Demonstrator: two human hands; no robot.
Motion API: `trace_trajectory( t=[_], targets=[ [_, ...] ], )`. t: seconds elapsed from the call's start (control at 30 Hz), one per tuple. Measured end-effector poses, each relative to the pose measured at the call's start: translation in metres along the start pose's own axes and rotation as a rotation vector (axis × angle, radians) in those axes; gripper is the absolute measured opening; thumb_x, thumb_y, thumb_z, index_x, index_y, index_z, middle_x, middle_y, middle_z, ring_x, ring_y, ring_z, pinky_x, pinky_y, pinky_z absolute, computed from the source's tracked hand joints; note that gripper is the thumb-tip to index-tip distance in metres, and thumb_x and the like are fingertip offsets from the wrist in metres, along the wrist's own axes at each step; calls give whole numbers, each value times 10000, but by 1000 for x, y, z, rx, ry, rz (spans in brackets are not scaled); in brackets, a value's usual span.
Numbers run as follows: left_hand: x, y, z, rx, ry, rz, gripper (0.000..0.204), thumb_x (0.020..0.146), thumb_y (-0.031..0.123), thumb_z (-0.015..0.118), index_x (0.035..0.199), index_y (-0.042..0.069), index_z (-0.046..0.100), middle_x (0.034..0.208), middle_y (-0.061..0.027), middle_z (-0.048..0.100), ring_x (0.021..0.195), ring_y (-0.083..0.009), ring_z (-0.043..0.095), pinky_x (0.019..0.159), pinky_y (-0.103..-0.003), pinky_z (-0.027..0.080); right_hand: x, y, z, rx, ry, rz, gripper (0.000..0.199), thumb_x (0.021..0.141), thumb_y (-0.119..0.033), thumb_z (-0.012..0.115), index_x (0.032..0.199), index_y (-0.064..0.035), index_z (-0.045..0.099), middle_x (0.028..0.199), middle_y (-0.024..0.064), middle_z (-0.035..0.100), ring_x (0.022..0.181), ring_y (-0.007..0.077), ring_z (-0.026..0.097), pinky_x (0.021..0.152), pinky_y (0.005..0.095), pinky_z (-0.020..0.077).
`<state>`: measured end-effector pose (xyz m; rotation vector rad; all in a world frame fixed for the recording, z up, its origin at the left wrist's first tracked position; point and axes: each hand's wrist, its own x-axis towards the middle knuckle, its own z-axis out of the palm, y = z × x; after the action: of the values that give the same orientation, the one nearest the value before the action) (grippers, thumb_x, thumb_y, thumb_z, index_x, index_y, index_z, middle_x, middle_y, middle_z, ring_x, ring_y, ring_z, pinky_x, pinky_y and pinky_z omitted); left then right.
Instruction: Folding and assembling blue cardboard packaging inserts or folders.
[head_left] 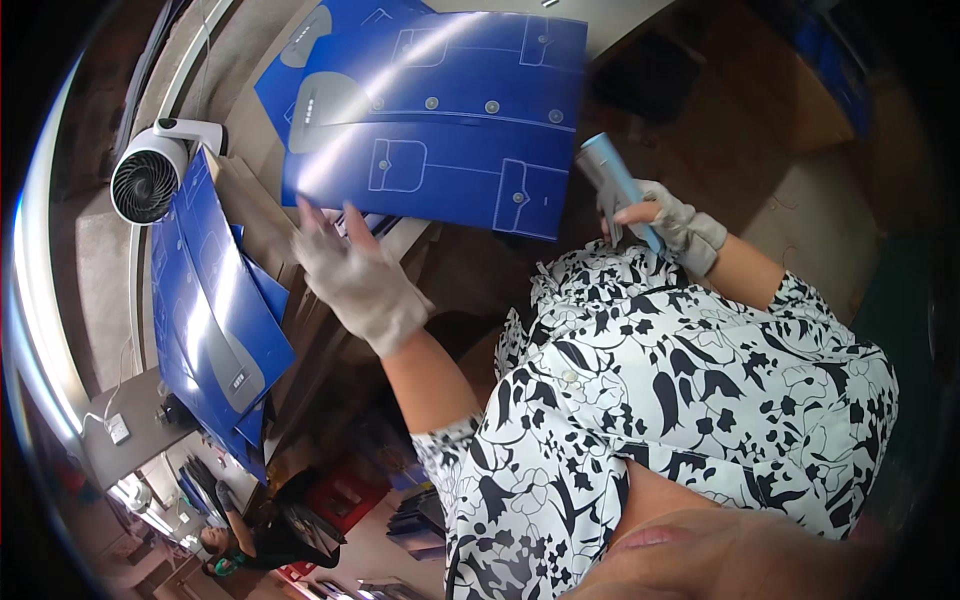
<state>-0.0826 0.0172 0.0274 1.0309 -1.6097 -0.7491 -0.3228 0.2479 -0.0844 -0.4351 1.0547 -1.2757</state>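
Blue glossy printed sheets [470, 150] with white pocket outlines and round buttons lie on the table in front of me, overlapping another blue sheet [275, 85] at the far left. My left hand [365, 285], in a pale fingerless work glove, is at the near left edge of the upper sheet. Its bare fingers are apart and slightly blurred; whether they touch the sheet I cannot tell. My right hand [672, 222], gloved the same way, is closed around a light-blue and grey long hand tool [612, 172], just right of the sheets. The tool's exact kind is unclear.
A second pile of blue sheets [215, 310] leans to the left, beside a small white fan [150, 175]. A white socket block [118, 428] is on the ledge. Another person [250, 540] works at the lower left, near a red crate [345, 497]. Cardboard [770, 80] stands at far right.
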Motion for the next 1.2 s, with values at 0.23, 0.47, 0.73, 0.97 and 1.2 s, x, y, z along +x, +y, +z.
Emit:
trace_trajectory(
  t=[0.23,0.47,0.73,0.97,1.2],
  targets=[
    [142,-58,2,948,-306,-201,632,954,493,466,1349,2,500,1306,-253,553,1245,-389,505,1040,-428,400,7,-17,60,350,168,-153,367,836,-167,638,1135,27,550,1039,197,640,866,244,673,771,355,574],
    [113,-43,-5,905,-252,-87,680,858,401,670,1357,-19,478,1238,-247,595,1125,-375,580,948,-419,446,-9,-28,46,206,566,-231,203,813,-126,671,969,-6,623,903,103,654,803,152,657,662,273,557],
    [34,-56,-30,-395,119,-561,433,913,167,621,1316,39,526,1170,-123,613,983,-202,584,844,-346,480,30,-135,16,367,591,-736,289,887,-179,602,1069,42,562,950,158,663,866,250,651,865,347,513],
    [-47,-51,-22,-1059,230,-784,332,887,160,634,1188,45,551,1074,-82,637,954,-219,631,804,-345,519,29,-55,28,-417,315,-516,357,839,-179,698,1144,-29,586,893,51,638,827,144,619,759,286,508],
    [-88,-22,22,-950,74,-1174,255,886,216,679,1091,102,580,1028,-16,638,926,-174,605,648,-273,481,18,-16,71,-881,133,-439,544,762,-202,797,1180,35,542,901,161,612,763,246,611,718,349,498]
  ],
)
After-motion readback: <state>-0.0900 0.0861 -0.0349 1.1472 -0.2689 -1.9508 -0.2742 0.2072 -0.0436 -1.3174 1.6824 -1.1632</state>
